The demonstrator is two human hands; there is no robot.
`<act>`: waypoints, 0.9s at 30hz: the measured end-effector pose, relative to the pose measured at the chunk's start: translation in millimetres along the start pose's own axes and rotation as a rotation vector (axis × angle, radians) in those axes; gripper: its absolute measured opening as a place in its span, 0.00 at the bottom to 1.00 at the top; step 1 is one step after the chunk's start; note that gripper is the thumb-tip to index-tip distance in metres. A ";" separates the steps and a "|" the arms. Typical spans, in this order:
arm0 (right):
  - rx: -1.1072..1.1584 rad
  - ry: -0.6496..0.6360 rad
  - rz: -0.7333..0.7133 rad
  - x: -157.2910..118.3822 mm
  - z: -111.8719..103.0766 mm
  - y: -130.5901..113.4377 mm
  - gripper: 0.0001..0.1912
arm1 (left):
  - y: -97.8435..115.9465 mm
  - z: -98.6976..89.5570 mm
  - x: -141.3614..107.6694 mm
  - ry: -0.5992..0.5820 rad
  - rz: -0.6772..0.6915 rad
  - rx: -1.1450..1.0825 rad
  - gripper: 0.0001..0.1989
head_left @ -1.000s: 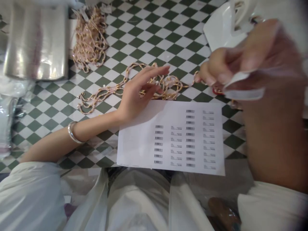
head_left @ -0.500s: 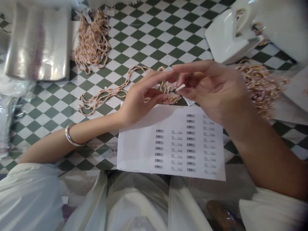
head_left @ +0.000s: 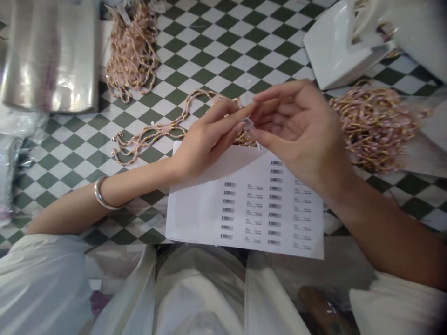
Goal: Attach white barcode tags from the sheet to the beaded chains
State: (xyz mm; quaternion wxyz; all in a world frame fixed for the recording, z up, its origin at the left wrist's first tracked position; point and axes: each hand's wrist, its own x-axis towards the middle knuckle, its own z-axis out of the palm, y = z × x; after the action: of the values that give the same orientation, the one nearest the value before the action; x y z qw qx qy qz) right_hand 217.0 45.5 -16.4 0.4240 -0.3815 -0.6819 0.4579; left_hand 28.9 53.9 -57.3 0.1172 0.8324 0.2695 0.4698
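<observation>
Both hands meet above the upper edge of a white sheet of barcode labels [head_left: 195,209]. My left hand [head_left: 209,139] has its fingers closed on a small white label [head_left: 248,123]. My right hand [head_left: 303,130] pinches the same label from the right, its thumb and fingertips touching the left fingers. Beneath and behind the hands lies a pink-and-gold beaded necklace [head_left: 153,132], its clasp ends stretched out to the left. Part of the necklace is hidden by the left hand.
A bundle of similar beaded necklaces [head_left: 131,56] with tags lies at the upper left. Another heap of necklaces [head_left: 377,125] is at the right, below a glossy white stand [head_left: 335,46]. Stacked clear plastic bags [head_left: 52,60] lie far left on the green-and-white checked tabletop [head_left: 223,42].
My fingers have come closer together over the label, the left fingers now straighter and pressed against the right fingertips. The view has shifted slightly.
</observation>
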 end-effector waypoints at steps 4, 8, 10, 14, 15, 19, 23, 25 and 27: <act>-0.068 0.046 -0.004 0.2 -1.0 3.4 0.18 | -2.3 -2.1 2.3 0.030 0.038 0.045 0.19; -0.112 0.098 0.039 1.1 -2.6 9.1 0.18 | -6.0 -5.5 3.4 0.045 0.046 0.055 0.20; -0.117 0.116 0.045 2.1 -3.8 11.7 0.15 | -8.5 -5.4 2.3 0.022 0.053 0.041 0.20; -0.041 0.140 0.021 6.0 -7.6 13.1 0.14 | -14.8 0.3 -3.5 -0.082 -0.051 -0.111 0.22; -0.004 0.152 0.012 7.1 -8.6 12.1 0.14 | -16.3 2.2 -5.2 -0.082 -0.080 -0.167 0.23; 0.069 0.182 -0.042 8.5 -11.2 2.5 0.13 | -17.3 6.5 -9.1 -0.122 -0.237 -0.310 0.26; 0.015 0.175 -0.072 6.0 -9.4 -6.4 0.13 | -8.5 5.3 -6.6 -0.168 -0.336 -0.410 0.27; 0.000 0.190 -0.107 4.8 -8.1 -7.7 0.14 | -2.4 4.5 -4.4 -0.140 -0.371 -0.467 0.27; -0.019 0.207 -0.151 4.5 -8.6 -7.4 0.16 | 2.4 3.7 -2.6 -0.117 -0.424 -0.487 0.25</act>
State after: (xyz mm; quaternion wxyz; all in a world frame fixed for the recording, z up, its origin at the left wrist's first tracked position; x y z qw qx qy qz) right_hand 222.4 50.0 -6.5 0.5217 -0.3782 -0.6656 0.3764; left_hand 31.8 50.7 -60.1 0.4236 0.7308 0.3094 0.4368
